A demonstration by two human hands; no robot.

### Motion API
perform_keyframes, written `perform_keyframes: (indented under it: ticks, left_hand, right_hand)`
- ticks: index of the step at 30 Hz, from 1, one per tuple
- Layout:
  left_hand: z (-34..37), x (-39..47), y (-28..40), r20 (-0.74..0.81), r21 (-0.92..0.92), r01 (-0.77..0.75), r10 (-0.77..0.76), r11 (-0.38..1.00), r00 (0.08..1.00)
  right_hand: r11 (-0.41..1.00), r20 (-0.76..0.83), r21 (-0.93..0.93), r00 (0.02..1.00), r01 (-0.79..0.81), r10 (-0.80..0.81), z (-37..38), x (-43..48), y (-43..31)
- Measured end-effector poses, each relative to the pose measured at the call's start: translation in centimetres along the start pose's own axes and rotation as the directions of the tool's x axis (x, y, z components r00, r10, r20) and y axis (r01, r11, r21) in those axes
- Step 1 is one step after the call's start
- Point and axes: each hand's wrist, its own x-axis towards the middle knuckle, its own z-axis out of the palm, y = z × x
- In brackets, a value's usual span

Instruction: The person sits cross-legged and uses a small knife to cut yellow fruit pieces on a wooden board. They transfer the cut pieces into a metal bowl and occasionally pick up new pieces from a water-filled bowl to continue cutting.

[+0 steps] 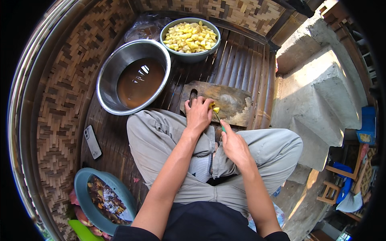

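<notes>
On a worn wooden cutting board (230,98) in front of my crossed legs, my left hand (198,113) grips a yellow potato piece (211,105) near the handle slot. A cut potato chunk (216,110) lies just right of those fingers, touching or close to the blade. My right hand (235,143) is closed around the green handle of a knife (218,118), whose blade points up and left toward the chunk. The fingers of my left hand partly hide the piece they hold. Past the board, a grey-green basin (190,57) is heaped with cut potatoes (190,36).
A metal basin (104,81) of brownish water stands left of the board. A phone (93,141) lies on the bamboo floor (241,63). Lower left is a teal tub (80,183) with peelings. Concrete steps (319,87) descend at right, where another person (351,201) sits.
</notes>
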Motion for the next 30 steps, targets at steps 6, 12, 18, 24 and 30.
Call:
perform_keyframes:
  ticks: [6,12,18,24,30]
  left_hand:
    - [0.3,0.6,-0.2,0.086,0.006,0.015,-0.016,1.000,0.996]
    - [0.1,0.1,0.5,-0.005,-0.035,-0.085,0.085,0.996,0.996]
    - [0.7,0.8,0.4,0.099,0.010,-0.076,0.074,0.997,0.992]
    - [1.1,0.8,0.3,0.066,-0.050,-0.051,0.054,0.997,0.996]
    - [1.4,0.6,0.4,0.039,-0.036,-0.053,0.055,0.998,0.998]
  right_hand:
    - [0.996,-0.219,0.084,0.974,-0.038,0.055,-1.2,0.6,2.0]
    - [0.997,-0.312,0.009,0.947,-0.079,0.078,-0.1,4.4,4.1]
    - [0.986,-0.299,-0.024,0.943,-0.163,0.148,1.0,4.9,4.9]
    - [0.981,-0.403,-0.146,0.913,-0.128,0.059,1.3,4.4,4.9]
    - [0.971,-0.404,0.236,0.906,-0.033,0.128,-5.3,3.0,2.3]
